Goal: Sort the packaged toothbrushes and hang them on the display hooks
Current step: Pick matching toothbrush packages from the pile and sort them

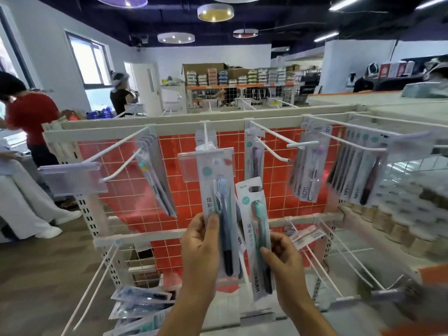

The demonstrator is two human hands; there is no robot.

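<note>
The left hand (198, 251) grips the clear-packaged blue toothbrush (221, 214), its top at the white centre hook (206, 135); right hand (283, 260) holds the green-toothbrush pack (258, 238) just beside; slide the hang-hole fully along the hook before letting go.

I get a bright, even picture lit by round ceiling lamps (215, 12) and a window (88, 61). Beyond my fingertips (213, 218) rails bow; right of them, packs smear.

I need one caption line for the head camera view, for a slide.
Left hand holds a blue toothbrush pack at a display hook; right hand holds a green pack.
</note>
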